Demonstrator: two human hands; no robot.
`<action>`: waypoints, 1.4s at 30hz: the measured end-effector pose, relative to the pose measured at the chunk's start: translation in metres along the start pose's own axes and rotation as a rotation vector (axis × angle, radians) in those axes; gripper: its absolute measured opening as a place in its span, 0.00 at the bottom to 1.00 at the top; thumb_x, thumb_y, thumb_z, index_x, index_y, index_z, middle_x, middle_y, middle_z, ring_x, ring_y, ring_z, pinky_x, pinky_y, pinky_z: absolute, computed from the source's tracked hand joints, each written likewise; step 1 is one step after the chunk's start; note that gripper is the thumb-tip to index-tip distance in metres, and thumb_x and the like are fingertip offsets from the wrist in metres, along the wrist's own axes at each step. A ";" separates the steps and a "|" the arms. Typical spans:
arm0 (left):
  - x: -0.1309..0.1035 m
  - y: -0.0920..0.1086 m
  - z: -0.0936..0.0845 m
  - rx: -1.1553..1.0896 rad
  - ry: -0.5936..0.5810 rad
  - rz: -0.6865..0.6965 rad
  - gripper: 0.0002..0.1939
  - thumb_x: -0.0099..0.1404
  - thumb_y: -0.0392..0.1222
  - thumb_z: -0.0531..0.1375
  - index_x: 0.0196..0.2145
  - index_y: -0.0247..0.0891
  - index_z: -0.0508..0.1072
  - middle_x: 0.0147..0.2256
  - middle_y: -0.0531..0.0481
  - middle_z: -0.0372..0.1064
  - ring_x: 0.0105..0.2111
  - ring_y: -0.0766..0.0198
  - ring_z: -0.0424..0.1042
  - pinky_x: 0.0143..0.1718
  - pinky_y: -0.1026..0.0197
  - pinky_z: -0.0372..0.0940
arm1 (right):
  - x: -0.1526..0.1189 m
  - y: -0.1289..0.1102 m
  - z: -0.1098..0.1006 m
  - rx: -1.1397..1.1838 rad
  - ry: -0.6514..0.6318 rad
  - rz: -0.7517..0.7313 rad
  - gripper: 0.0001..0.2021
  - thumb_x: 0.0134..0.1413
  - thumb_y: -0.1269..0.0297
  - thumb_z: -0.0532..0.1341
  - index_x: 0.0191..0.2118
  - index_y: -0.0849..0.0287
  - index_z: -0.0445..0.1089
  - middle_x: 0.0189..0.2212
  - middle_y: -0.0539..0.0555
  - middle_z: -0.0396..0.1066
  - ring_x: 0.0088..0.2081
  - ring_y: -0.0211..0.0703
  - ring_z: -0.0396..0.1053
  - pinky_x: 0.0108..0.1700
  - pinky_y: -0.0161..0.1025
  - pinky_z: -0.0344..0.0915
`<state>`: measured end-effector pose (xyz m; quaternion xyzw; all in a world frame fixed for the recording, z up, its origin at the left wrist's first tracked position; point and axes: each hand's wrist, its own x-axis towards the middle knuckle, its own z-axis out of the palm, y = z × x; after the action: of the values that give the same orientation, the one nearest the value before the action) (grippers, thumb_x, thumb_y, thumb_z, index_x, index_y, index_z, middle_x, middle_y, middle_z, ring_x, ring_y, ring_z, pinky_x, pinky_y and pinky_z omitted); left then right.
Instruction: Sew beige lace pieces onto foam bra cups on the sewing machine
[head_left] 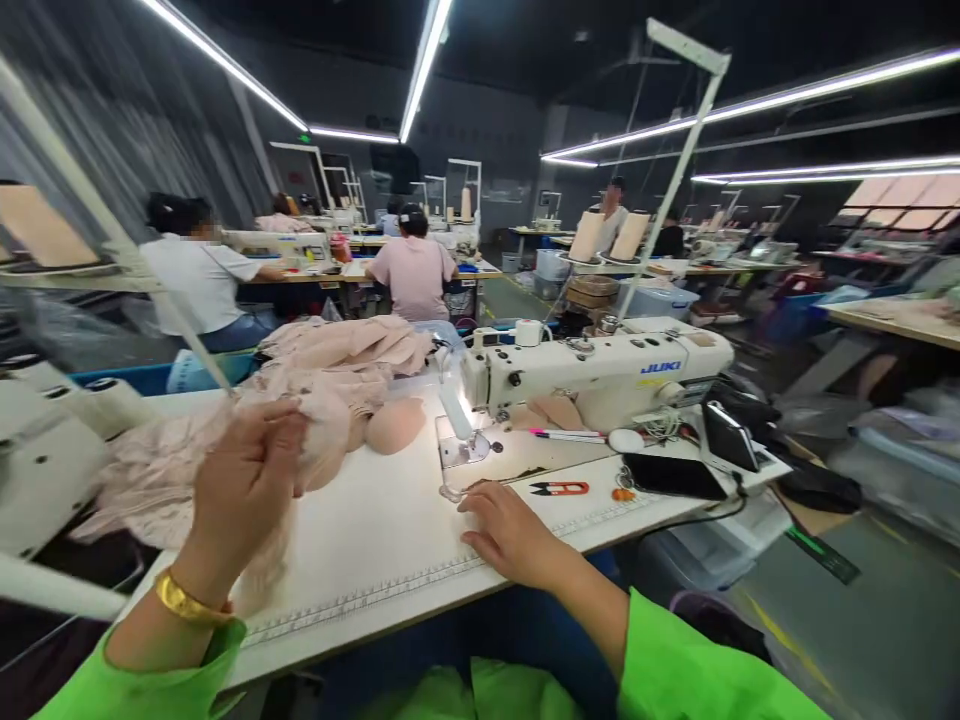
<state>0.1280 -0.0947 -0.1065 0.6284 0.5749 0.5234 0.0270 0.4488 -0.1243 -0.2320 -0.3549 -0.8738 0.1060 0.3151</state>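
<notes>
Raised over the left part of the white sewing table [375, 540], my left hand [251, 485] is closed on a sheer beige fabric piece [324, 440]. The fabric hangs down behind the hand and is blurred, so its shape is unclear. My right hand [514, 530] lies low on the table in front of the sewing machine [585, 365], fingers loosely bent and apart, with nothing visible in them. Its fingertips are near the front of the machine's metal needle plate [461, 452]. A smooth beige moulded cup [397, 424] lies between the fabric and the needle plate.
Piled beige fabric [352, 350] covers the table's back left. Orange-handled thread snips [559, 489], pens [570, 436] and a black phone [671, 475] lie right of my right hand. A printed ruler [375, 600] runs along the front edge. Several people work at machines beyond.
</notes>
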 end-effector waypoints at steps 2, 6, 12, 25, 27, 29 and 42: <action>-0.003 -0.007 0.022 0.026 -0.385 -0.037 0.29 0.67 0.69 0.55 0.47 0.43 0.76 0.29 0.54 0.77 0.24 0.62 0.74 0.26 0.63 0.68 | -0.005 0.008 -0.012 -0.117 -0.010 0.098 0.14 0.66 0.68 0.64 0.55 0.57 0.67 0.51 0.59 0.73 0.54 0.53 0.68 0.57 0.51 0.66; -0.018 -0.018 0.032 0.055 -0.649 -0.109 0.31 0.67 0.68 0.54 0.53 0.41 0.75 0.47 0.45 0.80 0.48 0.49 0.77 0.47 0.53 0.71 | -0.046 0.041 -0.045 -0.457 -0.003 0.349 0.15 0.65 0.69 0.63 0.55 0.57 0.72 0.50 0.62 0.76 0.51 0.59 0.69 0.51 0.52 0.65; -0.062 -0.023 0.033 0.191 -0.716 -0.063 0.29 0.65 0.65 0.58 0.52 0.40 0.75 0.58 0.39 0.72 0.60 0.42 0.68 0.60 0.43 0.63 | -0.088 0.097 -0.054 -0.521 0.080 0.285 0.14 0.72 0.64 0.53 0.43 0.59 0.76 0.39 0.63 0.76 0.41 0.57 0.70 0.46 0.50 0.66; -0.084 0.000 0.062 -0.191 -0.916 -0.263 0.14 0.65 0.50 0.59 0.45 0.42 0.68 0.43 0.48 0.78 0.35 0.59 0.68 0.41 0.56 0.64 | -0.002 -0.034 -0.006 -0.141 -0.040 0.261 0.06 0.70 0.61 0.61 0.46 0.56 0.71 0.34 0.52 0.77 0.35 0.46 0.74 0.34 0.38 0.57; -0.086 -0.002 0.060 -0.268 -0.913 -0.317 0.20 0.63 0.49 0.61 0.50 0.42 0.67 0.47 0.47 0.78 0.33 0.61 0.65 0.40 0.57 0.63 | 0.005 -0.037 0.002 -0.268 -0.047 0.238 0.05 0.69 0.62 0.63 0.42 0.57 0.72 0.32 0.52 0.76 0.34 0.45 0.73 0.33 0.39 0.52; -0.087 -0.002 0.059 -0.311 -0.908 -0.338 0.24 0.61 0.47 0.63 0.53 0.42 0.66 0.49 0.46 0.78 0.30 0.63 0.63 0.37 0.58 0.62 | 0.011 -0.037 0.008 -0.365 -0.049 0.211 0.04 0.68 0.63 0.64 0.40 0.57 0.73 0.31 0.51 0.76 0.32 0.44 0.72 0.32 0.39 0.49; -0.057 -0.022 0.016 0.056 -0.848 -0.125 0.29 0.65 0.51 0.56 0.62 0.43 0.66 0.50 0.44 0.78 0.33 0.56 0.72 0.39 0.52 0.69 | 0.005 -0.021 0.012 -0.463 -0.041 0.232 0.09 0.71 0.63 0.59 0.36 0.55 0.72 0.28 0.49 0.74 0.30 0.42 0.70 0.32 0.41 0.48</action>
<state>0.1353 -0.1208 -0.1636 0.7524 0.5640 0.2003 0.2752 0.4269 -0.1361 -0.2306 -0.5132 -0.8344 -0.0544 0.1935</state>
